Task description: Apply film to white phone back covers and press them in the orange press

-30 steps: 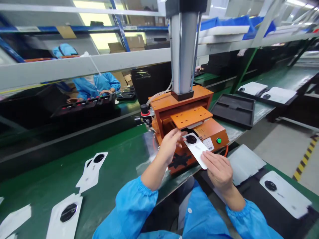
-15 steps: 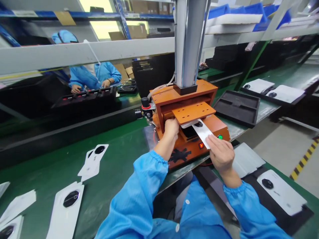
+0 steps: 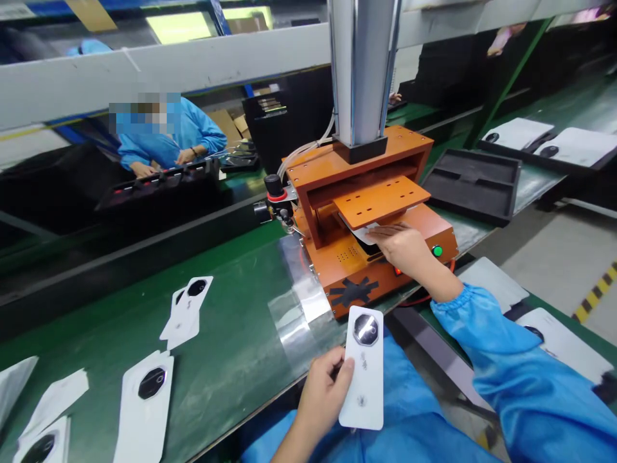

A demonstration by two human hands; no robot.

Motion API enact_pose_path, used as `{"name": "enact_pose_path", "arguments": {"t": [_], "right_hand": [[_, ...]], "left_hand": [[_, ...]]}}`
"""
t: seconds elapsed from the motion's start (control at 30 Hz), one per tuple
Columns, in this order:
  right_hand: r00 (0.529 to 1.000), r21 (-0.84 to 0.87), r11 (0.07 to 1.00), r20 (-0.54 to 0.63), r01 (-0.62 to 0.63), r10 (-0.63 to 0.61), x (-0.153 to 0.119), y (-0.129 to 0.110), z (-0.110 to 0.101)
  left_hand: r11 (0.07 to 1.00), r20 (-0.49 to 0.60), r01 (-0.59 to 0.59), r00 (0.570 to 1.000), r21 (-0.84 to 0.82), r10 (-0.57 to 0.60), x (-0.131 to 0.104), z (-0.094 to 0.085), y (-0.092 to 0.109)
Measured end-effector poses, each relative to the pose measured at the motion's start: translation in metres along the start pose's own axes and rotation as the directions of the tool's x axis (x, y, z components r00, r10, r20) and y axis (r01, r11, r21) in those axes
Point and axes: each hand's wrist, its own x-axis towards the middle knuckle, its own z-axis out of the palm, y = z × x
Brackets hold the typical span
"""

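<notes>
My left hand (image 3: pixel 325 389) pinches the left edge of a white panel (image 3: pixel 362 399) with a round black camera ring, held upright near my lap. My right hand (image 3: pixel 402 247) reaches under the raised plate (image 3: pixel 380 200) of the orange press (image 3: pixel 337 289). Its fingers are close together at a white sheet (image 3: pixel 362 233) beneath the plate; the fingertips are partly hidden, so their grip on it is unclear. A green button (image 3: pixel 437 251) shows on the front of the press.
More white panels lie on the green table (image 3: pixel 231 334) at left. Behind the press at right sits a black tray (image 3: pixel 470 186). White panels (image 3: pixel 563 334) are at lower right. Across the bench, a person in blue (image 3: pixel 193 128) works.
My left hand has come out of the press and down toward my lap, now with a white panel. My right hand has moved further in under the plate. The view has shifted slightly.
</notes>
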Motion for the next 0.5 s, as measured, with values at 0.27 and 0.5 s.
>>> {"name": "enact_pose_path", "arguments": {"t": [0.27,0.5], "right_hand": [[0.986,0.036,0.999,0.166,0.009,-0.015,0.006,0.006,-0.017],[0.968,0.112,0.984,-0.197,-0.137,0.157,-0.034,-0.039,0.001]], "left_hand": [[0.924,0.009,-0.292,0.954,0.248,0.299,0.007,-0.001,0.013],[0.653,0.057,-0.531,0.797,0.54,0.601,0.042,0.012,0.021]]}}
